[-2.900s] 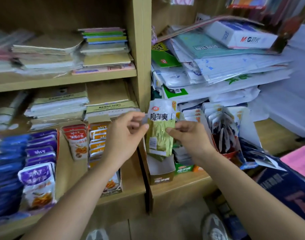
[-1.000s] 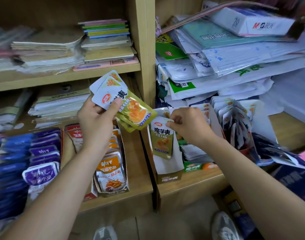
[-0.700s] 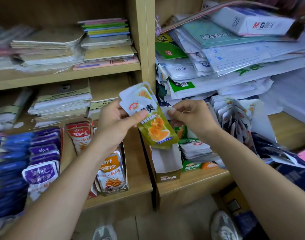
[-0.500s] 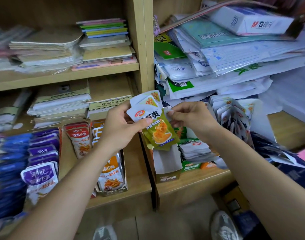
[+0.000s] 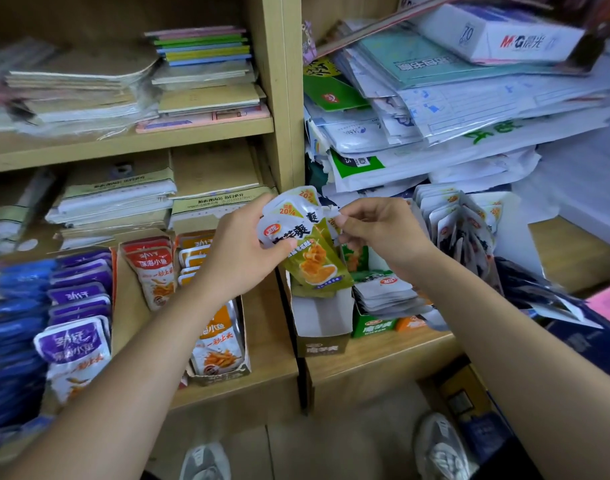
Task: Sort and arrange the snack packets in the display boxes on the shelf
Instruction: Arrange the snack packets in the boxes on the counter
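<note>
2 hands, left [image 5: 241,252] and right [image 5: 383,233], on green snack packets [image 5: 314,265].
The left hand grips the packets by their white tops, thumb in front; the right hand pinches an upper corner. The packets hang just above the open display box [image 5: 322,318] on the shelf [image 5: 383,353].

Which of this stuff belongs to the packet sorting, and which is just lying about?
Job: green packets gripped by left hand and right hand; olive display box; orange packets; purple packets.
Lying about: notebook stacks; paper pile; white M&G box.
</note>
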Motion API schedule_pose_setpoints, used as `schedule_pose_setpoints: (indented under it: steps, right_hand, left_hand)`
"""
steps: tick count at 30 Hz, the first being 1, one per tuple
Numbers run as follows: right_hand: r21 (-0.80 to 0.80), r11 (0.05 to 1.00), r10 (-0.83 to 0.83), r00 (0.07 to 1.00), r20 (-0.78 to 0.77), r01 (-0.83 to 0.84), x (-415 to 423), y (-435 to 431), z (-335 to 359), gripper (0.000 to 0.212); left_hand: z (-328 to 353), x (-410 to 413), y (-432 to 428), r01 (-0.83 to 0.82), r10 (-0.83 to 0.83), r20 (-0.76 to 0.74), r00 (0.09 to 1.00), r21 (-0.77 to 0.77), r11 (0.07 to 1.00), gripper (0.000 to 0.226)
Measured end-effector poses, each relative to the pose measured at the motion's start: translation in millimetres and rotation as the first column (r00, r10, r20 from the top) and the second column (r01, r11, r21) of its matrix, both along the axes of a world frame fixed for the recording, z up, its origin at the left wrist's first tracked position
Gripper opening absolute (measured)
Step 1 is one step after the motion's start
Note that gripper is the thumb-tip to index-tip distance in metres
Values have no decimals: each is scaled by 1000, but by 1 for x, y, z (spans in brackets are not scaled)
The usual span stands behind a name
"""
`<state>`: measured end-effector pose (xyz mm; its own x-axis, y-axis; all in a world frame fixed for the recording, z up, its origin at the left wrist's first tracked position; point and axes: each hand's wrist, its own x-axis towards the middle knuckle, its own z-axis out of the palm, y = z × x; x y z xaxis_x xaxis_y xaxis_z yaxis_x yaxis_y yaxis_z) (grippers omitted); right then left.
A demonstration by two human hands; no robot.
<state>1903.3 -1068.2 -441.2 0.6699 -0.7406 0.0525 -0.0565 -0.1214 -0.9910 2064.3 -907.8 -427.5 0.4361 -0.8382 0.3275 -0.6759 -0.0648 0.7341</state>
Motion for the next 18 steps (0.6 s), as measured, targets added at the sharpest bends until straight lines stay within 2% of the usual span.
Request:
schedule_pose_setpoints:
  steps: [4, 8, 12, 16, 18]
  right_hand:
    - [-51, 999, -3, 999, 52, 5, 1, 1, -1, 1]
    - [-56, 998, 7, 996, 91, -2, 2, 3, 1, 7]
    - [-64, 998, 12, 997, 73, -8, 3, 5, 0, 8]
    - [-66, 997, 29, 999, -23, -31, 5, 4, -6, 10]
    - [-104, 994, 32, 999, -40, -36, 4, 5, -6, 8]
  left_hand:
    - [5, -6, -3, -37, 35, 173, 984, 8, 999, 29]
    - [16, -6, 3, -19, 30, 273, 962, -44, 999, 18]
    - [9, -9, 0, 33, -23, 327, 945, -26, 999, 24]
    - [-15, -8, -11, -68, 60, 310, 949, 15, 998, 32]
    - [-25, -5, -14, -128, 118, 367, 923, 5, 992, 37]
